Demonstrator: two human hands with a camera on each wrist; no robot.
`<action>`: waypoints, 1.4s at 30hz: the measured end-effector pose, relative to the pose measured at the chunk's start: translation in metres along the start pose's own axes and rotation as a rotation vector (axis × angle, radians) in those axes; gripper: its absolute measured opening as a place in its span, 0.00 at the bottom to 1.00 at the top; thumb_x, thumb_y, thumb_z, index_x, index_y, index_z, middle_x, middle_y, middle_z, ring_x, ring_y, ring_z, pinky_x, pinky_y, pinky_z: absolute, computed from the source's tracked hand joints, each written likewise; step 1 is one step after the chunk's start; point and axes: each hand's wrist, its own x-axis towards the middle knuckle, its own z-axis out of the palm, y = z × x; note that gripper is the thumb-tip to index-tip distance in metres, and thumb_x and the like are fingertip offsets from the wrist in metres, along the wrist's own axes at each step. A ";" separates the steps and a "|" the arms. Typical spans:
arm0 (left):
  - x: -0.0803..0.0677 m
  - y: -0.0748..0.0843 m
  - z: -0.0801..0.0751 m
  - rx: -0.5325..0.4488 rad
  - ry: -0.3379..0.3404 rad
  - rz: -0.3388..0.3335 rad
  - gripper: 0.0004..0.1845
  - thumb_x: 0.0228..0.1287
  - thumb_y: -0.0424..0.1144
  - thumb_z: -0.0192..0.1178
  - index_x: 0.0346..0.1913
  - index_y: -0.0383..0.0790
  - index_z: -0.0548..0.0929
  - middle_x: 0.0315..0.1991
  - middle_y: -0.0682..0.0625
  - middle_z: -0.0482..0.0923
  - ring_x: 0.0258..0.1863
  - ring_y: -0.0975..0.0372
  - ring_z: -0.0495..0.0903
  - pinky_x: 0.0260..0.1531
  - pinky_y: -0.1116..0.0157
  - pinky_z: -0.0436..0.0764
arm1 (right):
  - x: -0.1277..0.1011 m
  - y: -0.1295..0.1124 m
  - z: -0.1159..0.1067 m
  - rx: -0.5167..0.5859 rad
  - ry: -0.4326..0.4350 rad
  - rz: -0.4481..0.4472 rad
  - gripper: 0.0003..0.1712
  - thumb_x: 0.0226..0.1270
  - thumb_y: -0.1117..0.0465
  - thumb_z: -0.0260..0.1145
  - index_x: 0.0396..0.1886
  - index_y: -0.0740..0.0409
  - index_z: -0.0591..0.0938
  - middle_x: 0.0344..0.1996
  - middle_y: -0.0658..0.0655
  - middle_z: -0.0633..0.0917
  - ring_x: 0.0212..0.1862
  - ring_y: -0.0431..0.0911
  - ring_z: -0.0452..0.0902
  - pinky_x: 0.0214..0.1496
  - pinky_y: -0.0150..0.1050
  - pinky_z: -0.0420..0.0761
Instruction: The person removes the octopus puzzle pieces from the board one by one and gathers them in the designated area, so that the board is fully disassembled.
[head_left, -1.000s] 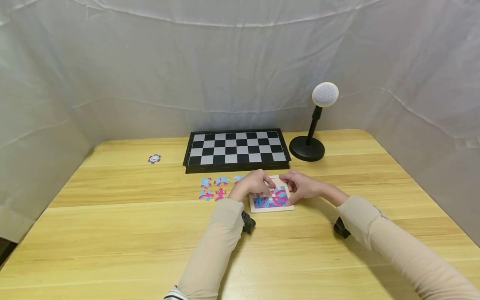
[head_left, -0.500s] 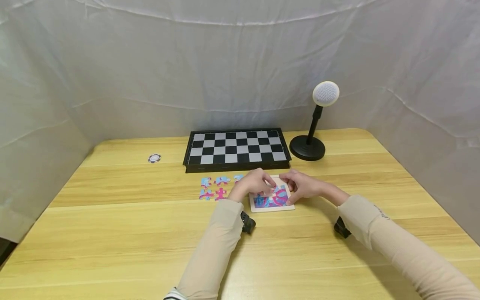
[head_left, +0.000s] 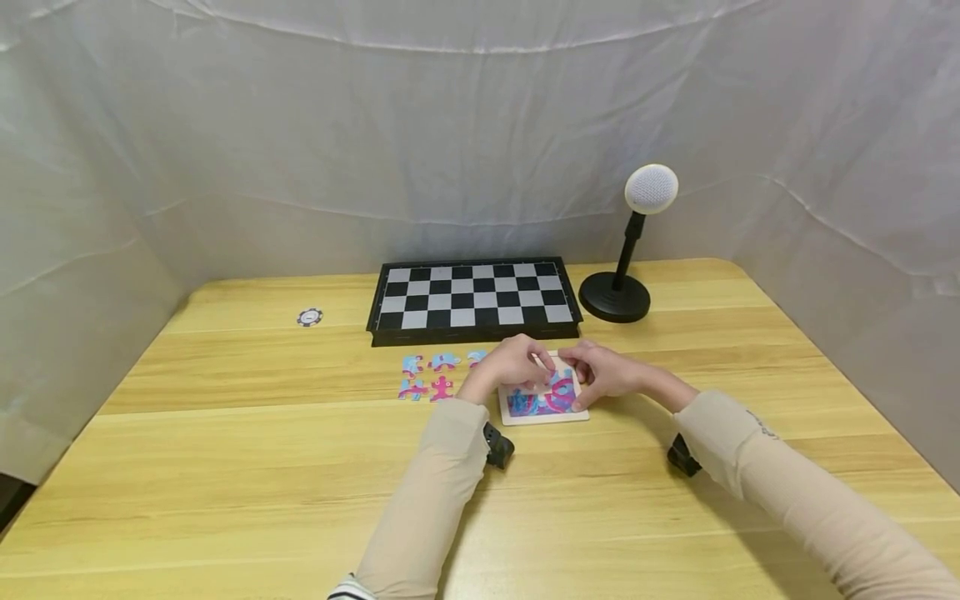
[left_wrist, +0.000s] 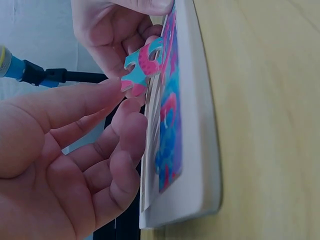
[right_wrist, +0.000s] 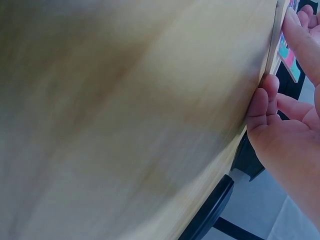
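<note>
A white puzzle tray [head_left: 543, 417] with a pink and blue picture lies on the wooden table before me. My left hand [head_left: 513, 365] is over its far left part. There it pinches a cyan and pink puzzle piece [left_wrist: 142, 62] with thumb and forefinger, lifted and tilted off the tray [left_wrist: 200, 125]. Its other fingers [left_wrist: 125, 150] rest curled against the picture. My right hand [head_left: 607, 375] holds the tray's right edge [right_wrist: 272, 50] between thumb and fingers. The fingers of my right hand [left_wrist: 107, 35] sit just behind the raised piece.
Several loose pink and blue pieces [head_left: 427, 375] lie left of the tray. A black-and-white chessboard [head_left: 472, 298] stands behind them. A round-headed stand on a black base [head_left: 626, 250] is at the back right, and a small chip [head_left: 309, 317] at the back left. White cloth walls surround the table.
Both hands stay at the tray; the left fingers have shifted slightly right over its far edge. Nothing else has moved.
</note>
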 end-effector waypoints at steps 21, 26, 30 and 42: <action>0.002 0.004 0.007 -0.046 0.046 0.028 0.05 0.51 0.26 0.61 0.23 0.37 0.78 0.20 0.48 0.77 0.21 0.61 0.76 0.22 0.72 0.72 | 0.000 0.003 0.002 -0.015 0.010 -0.049 0.46 0.42 0.63 0.74 0.56 0.82 0.61 0.30 0.57 0.67 0.33 0.45 0.63 0.33 0.33 0.67; 0.001 0.005 0.008 -0.050 0.062 0.033 0.04 0.52 0.26 0.61 0.24 0.35 0.79 0.21 0.49 0.77 0.22 0.61 0.76 0.24 0.72 0.72 | 0.000 0.003 0.002 -0.015 0.011 -0.045 0.45 0.43 0.63 0.74 0.56 0.81 0.61 0.30 0.57 0.67 0.33 0.46 0.63 0.34 0.33 0.67; 0.002 0.005 0.008 -0.050 0.075 0.038 0.04 0.53 0.26 0.60 0.24 0.35 0.79 0.22 0.49 0.77 0.22 0.61 0.75 0.26 0.72 0.72 | 0.000 0.002 0.001 -0.002 0.005 -0.025 0.45 0.44 0.63 0.74 0.57 0.81 0.61 0.30 0.57 0.67 0.32 0.46 0.63 0.33 0.33 0.67; -0.001 0.003 0.005 -0.030 0.110 0.053 0.03 0.53 0.28 0.60 0.25 0.35 0.80 0.22 0.50 0.77 0.23 0.62 0.74 0.28 0.71 0.72 | -0.001 0.001 0.001 0.009 -0.006 0.018 0.45 0.44 0.62 0.74 0.58 0.78 0.61 0.33 0.58 0.66 0.33 0.46 0.62 0.35 0.34 0.66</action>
